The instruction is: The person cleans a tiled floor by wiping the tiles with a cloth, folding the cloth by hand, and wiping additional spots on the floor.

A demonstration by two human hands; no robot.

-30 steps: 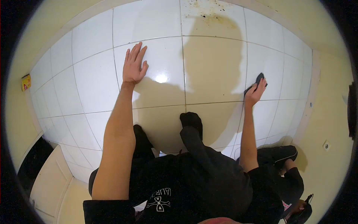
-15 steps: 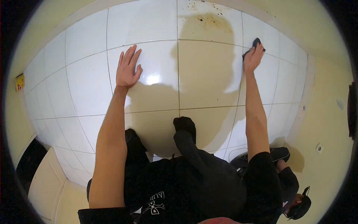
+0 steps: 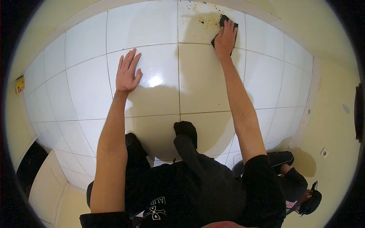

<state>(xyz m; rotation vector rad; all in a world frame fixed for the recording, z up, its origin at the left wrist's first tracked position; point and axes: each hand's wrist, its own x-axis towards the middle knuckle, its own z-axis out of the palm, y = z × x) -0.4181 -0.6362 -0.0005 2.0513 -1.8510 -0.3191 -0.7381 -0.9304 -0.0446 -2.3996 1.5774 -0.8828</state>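
Note:
My right hand (image 3: 226,41) presses a black cloth (image 3: 234,25) against the white floor tiles (image 3: 148,28), its fingers over the cloth and much of the cloth hidden beneath the palm. Just left of it, brown smears and dark specks form a dirty patch (image 3: 202,22) on a tile by the far wall. My left hand (image 3: 128,72) lies flat on a tile with its fingers spread and nothing in it.
My black-socked foot (image 3: 185,129) is on the tiles below my hands. Another person in a dark cap (image 3: 310,203) sits close by on the right. A yellow box (image 3: 19,84) stands at the left wall, and a white door (image 3: 47,184) is at lower left.
My right hand has moved left and away from me with the black cloth, from the right-hand tiles to the edge of the dirty patch. My left hand stays flat in nearly the same place.

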